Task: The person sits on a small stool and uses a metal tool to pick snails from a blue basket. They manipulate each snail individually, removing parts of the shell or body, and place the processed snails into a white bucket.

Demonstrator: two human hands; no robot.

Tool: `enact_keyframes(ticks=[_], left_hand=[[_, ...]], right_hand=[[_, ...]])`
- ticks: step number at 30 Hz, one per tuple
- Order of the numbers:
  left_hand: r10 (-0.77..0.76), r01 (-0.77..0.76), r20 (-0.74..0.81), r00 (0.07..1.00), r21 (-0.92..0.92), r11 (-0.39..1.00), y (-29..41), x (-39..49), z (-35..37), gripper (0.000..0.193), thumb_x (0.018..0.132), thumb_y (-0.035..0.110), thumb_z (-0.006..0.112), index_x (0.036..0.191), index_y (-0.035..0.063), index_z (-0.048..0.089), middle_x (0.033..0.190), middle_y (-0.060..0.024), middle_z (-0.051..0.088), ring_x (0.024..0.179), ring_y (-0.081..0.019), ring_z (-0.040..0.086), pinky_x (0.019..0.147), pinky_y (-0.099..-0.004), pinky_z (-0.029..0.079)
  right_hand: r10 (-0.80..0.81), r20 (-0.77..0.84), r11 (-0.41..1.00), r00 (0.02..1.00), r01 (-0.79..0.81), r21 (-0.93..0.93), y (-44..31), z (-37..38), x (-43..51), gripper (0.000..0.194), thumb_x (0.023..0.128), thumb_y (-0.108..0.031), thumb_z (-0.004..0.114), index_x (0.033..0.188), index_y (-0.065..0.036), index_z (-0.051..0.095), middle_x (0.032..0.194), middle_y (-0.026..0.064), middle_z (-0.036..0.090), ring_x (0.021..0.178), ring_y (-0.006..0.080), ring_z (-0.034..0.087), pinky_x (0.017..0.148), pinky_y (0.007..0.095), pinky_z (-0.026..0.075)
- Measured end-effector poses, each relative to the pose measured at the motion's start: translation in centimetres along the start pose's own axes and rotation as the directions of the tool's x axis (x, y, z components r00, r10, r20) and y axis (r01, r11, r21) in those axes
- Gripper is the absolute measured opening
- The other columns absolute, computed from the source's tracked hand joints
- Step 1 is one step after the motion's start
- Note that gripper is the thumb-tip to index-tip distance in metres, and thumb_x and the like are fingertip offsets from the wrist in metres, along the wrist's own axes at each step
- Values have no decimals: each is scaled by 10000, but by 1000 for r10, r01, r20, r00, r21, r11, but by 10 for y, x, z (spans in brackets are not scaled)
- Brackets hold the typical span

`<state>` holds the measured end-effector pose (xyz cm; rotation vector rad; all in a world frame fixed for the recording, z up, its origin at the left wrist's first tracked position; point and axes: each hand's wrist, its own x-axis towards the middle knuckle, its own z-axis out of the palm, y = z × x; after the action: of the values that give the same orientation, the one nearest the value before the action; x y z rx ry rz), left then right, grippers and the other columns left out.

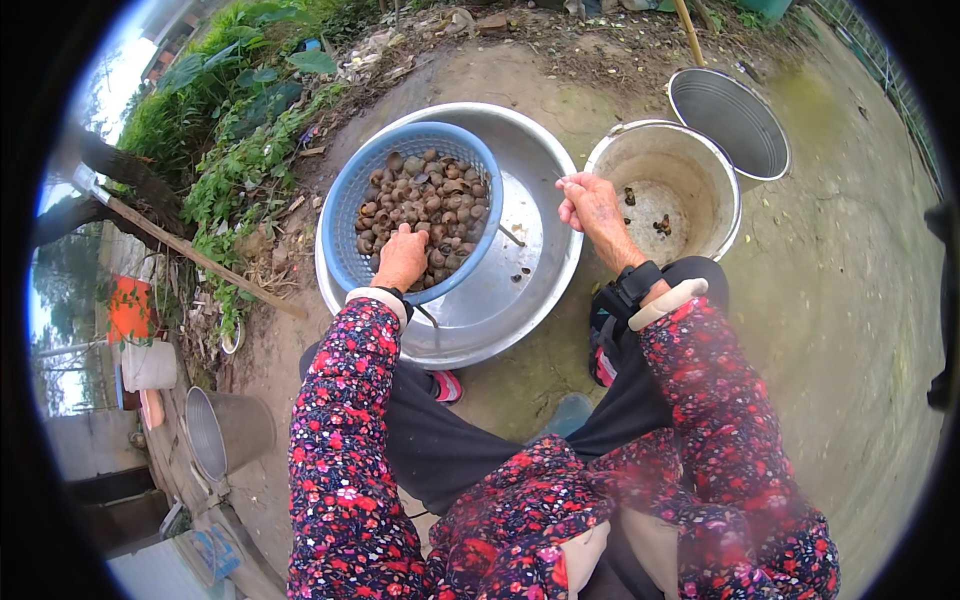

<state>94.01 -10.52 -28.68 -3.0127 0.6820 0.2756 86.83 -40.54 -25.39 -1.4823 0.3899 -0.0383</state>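
Note:
My left hand [403, 259] reaches into a blue plastic colander [339, 238] heaped with brown snails [442, 196]. Its fingers touch the snails at the near side; their tips are hidden, so any grip is unclear. The colander rests tilted in a wide metal basin [517, 311], with thin bars showing beneath it. My right hand [592, 208] is raised between the basin and a pale bucket [709, 176], fingers curled and thumb against the index finger. Whether something thin is pinched there is too small to tell. A few dark bits [662, 225] lie on the bucket's floor.
Behind the pale bucket sits another metal bucket [731, 120], with a wooden pole [688, 34] beyond it. Left of me are a tipped metal bucket [232, 431], a wooden-handled tool [202, 255] and a white bucket [148, 365]. Green plants [240, 142] border the bare ground.

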Motion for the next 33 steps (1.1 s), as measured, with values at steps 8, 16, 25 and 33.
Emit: enact_keyframes(ticks=[8, 16, 25, 33], left_hand=[[1, -23, 128, 992, 168, 985, -8, 0, -9, 140, 752, 79, 567, 863, 28, 634, 990, -197, 574, 898, -328, 605, 779, -409, 498], [-194, 414, 400, 896, -910, 34, -25, -11, -39, 160, 777, 73, 624, 910, -10, 590, 735, -81, 599, 666, -172, 613, 590, -303, 549], [88, 346, 375, 923, -708, -615, 40, -10, -26, 241, 898, 203, 503, 1021, 0, 543, 789, -148, 619, 650, -199, 596, 555, -268, 509], [188, 337, 281, 941, -739, -583, 74, -10, -10, 230, 917, 233, 491, 1007, 24, 523, 789, -126, 599, 607, -163, 555, 502, -231, 460]], right_hand=[[-32, 29, 994, 999, 35, -106, 1, 3, 1, 213, 862, -150, 473, 940, -9, 612, 546, 42, 584, 458, 95, 506, 461, 252, 411], [-58, 155, 977, 986, 89, -196, -1, 17, -6, 209, 843, -168, 512, 908, -23, 647, 627, 59, 638, 464, 109, 548, 469, 262, 443], [-299, 293, 857, 908, 390, -335, -3, 34, -25, 182, 823, -171, 520, 828, -46, 653, 613, 79, 623, 540, 190, 606, 571, 339, 484], [-419, 339, 618, 842, 538, -573, 11, 39, -25, 168, 801, -188, 530, 865, -127, 672, 722, 130, 633, 704, 335, 605, 658, 416, 481]])
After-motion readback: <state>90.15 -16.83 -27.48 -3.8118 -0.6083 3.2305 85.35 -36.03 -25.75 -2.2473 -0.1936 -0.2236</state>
